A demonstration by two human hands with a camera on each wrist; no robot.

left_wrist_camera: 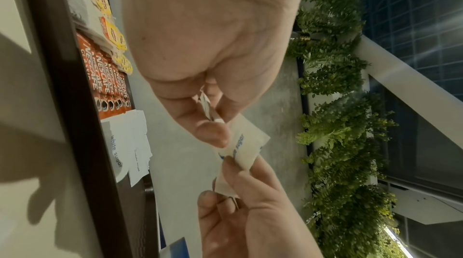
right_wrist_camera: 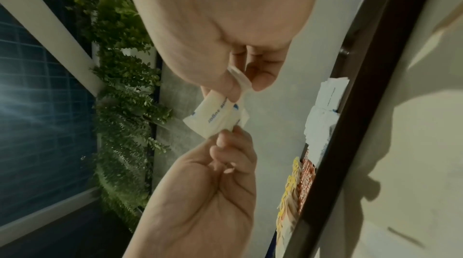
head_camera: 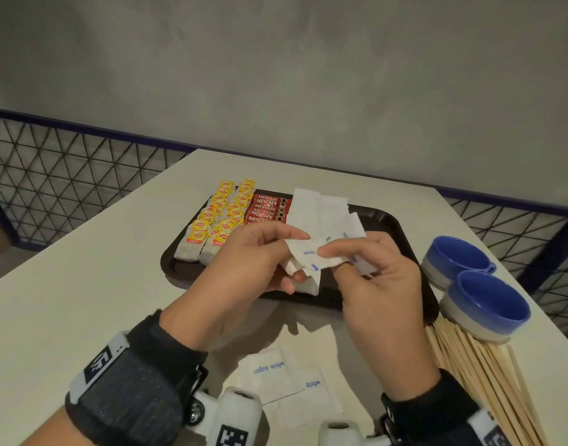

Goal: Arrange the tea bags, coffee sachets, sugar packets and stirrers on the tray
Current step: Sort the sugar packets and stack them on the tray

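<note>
A dark tray (head_camera: pixel 401 226) holds two rows of yellow-tagged tea bags (head_camera: pixel 218 217), red coffee sachets (head_camera: pixel 266 209) and a row of white sugar packets (head_camera: pixel 321 207). Above the tray's near edge, both hands hold a small bunch of sugar packets (head_camera: pixel 311 257) between them. My left hand (head_camera: pixel 297 254) pinches its left end between thumb and fingers. My right hand (head_camera: pixel 330 260) pinches the right end. In the left wrist view the held packet (left_wrist_camera: pixel 248 147) reads "sugar"; the right wrist view shows the packets (right_wrist_camera: pixel 213 117) between both thumbs. Wooden stirrers (head_camera: pixel 488 375) lie on the table at the right.
Three loose sugar packets (head_camera: pixel 276 371) lie on the white table (head_camera: pixel 83 284) between my wrists. Two blue cups (head_camera: pixel 479 284) stand right of the tray, touching the stirrers' far ends. A wire mesh railing (head_camera: pixel 67 162) runs behind the table.
</note>
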